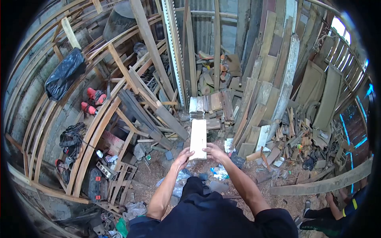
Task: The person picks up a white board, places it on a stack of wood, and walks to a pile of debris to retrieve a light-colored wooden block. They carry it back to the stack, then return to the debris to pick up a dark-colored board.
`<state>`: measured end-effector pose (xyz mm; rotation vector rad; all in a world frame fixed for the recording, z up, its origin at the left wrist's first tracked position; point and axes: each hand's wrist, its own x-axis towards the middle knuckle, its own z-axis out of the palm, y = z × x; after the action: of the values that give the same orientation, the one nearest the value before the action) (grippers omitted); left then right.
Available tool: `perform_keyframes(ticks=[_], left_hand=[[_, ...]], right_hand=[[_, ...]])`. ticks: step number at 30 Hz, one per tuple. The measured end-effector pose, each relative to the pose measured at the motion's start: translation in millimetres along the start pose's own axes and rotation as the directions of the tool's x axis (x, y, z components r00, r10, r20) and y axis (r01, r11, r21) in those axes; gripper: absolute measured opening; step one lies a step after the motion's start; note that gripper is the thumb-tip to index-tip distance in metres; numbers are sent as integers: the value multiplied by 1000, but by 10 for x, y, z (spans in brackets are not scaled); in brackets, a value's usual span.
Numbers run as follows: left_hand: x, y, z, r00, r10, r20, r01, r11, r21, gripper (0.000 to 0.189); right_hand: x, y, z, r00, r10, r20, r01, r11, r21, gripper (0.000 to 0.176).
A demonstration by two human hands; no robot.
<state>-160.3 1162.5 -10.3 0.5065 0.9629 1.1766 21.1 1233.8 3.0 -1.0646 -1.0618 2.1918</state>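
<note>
A short pale wooden board point(198, 135) is held out in front of my body, its long side pointing away from me. My left hand point(182, 157) grips its left edge near the close end, thumb on top. My right hand point(214, 152) holds the opposite edge at about the same height. The fingers beneath the board are hidden. Just beyond its far end is a stack of short boards point(197, 104), partly covered by it.
Long planks point(262, 91) lean upright at the back right, with wood scraps point(293, 135) below. At left, a wooden frame point(95, 135) stands before shelves with red power tools point(94, 100). A curved beam point(321, 185) crosses the right, near another person's arm point(335, 208).
</note>
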Motion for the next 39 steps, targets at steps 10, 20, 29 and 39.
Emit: perform_keyframes(ticks=[10,20,29,39], left_hand=[[1181,221,-277,986,-154,58,151,987,49,35],[3160,985,-621,982,-185,42,172,961,215,31],[3921,1113,-881,957,-280,-74,285,957,57,35],[4640,1005,-996,883,-451,-134,466,877,120,42]], right_hand=[[919,-335,-487,997,70,-36,-71,997,-13,46],[2547,-1276,-743,995,-50,-91,33,983,-181,39],[3360,-1441,-1121,968,251,-32,-252,967,-33,44],[4273,-1243,-1725,939,345,-15,-336,923,188,55]])
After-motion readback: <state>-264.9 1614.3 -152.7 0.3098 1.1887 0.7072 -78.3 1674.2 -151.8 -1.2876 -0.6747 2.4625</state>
